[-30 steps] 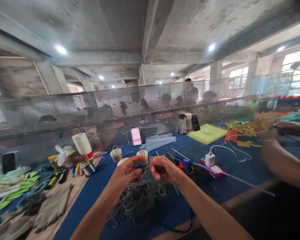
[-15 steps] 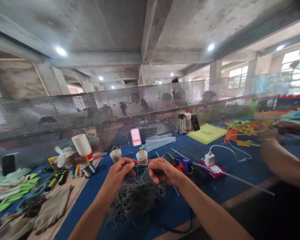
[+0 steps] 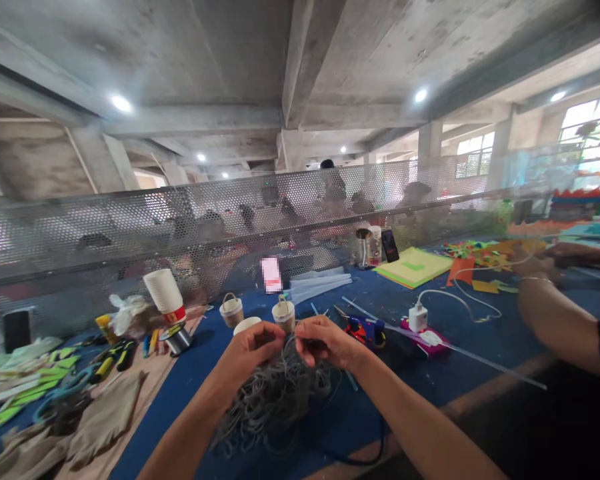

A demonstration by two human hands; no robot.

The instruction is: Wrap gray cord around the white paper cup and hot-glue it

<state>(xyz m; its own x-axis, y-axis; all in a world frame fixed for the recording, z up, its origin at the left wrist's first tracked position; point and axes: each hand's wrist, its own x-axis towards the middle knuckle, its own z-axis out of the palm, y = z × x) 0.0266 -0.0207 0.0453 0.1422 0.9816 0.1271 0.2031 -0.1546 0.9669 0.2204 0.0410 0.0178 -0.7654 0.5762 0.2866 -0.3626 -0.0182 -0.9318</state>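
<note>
Blue-covered workbench [image 3: 430, 373], near edge: left hand [image 3: 250, 350] and right hand [image 3: 325, 341] pinch limp, light grey cord tangle [image 3: 275, 400]; best gripped by single strands.

Two small baskets [image 3: 231, 310] [image 3: 284, 313] sit in the middle of the frame. One stack of cups [image 3: 164, 292] stands at the left. One charger [image 3: 419, 319] lies at the right. Two jars [image 3: 364, 247] [image 3: 377, 244] stand by the fence. One pile of cord [image 3: 275, 397] lies low in the middle.

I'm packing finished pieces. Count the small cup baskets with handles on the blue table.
2. One small basket stands left of the white cup rim; the other basket sits just beyond the left hand and right hand. More may hide behind the cord tangle.
</note>
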